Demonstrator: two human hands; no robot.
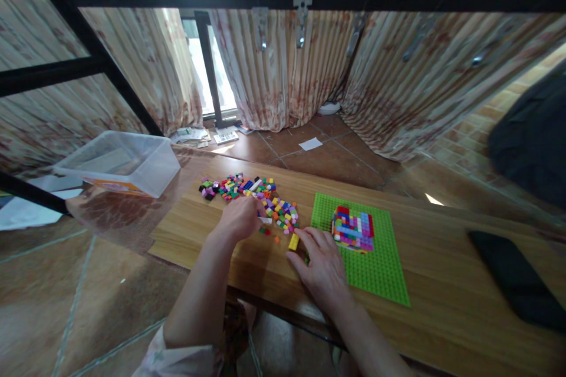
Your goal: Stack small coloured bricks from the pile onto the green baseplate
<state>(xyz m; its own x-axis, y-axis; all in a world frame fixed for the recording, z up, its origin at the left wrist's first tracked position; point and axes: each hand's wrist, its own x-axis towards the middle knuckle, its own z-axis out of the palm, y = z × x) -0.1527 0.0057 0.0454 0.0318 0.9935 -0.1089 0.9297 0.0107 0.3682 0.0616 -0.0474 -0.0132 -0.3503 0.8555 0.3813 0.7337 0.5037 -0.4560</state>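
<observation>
At the frame's lower centre, my right hand (323, 264) pinches a yellow building brick (293, 241), probably light and stiff, best held by its sides; whether my left hand (241, 218) grips anything, I cannot tell.

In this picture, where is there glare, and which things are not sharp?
Head view, glare: the window burns nearly white, and a sunlit patch shines on the floor; head view, sharpness: the loose bricks look soft, with their studs hard to make out.
</observation>
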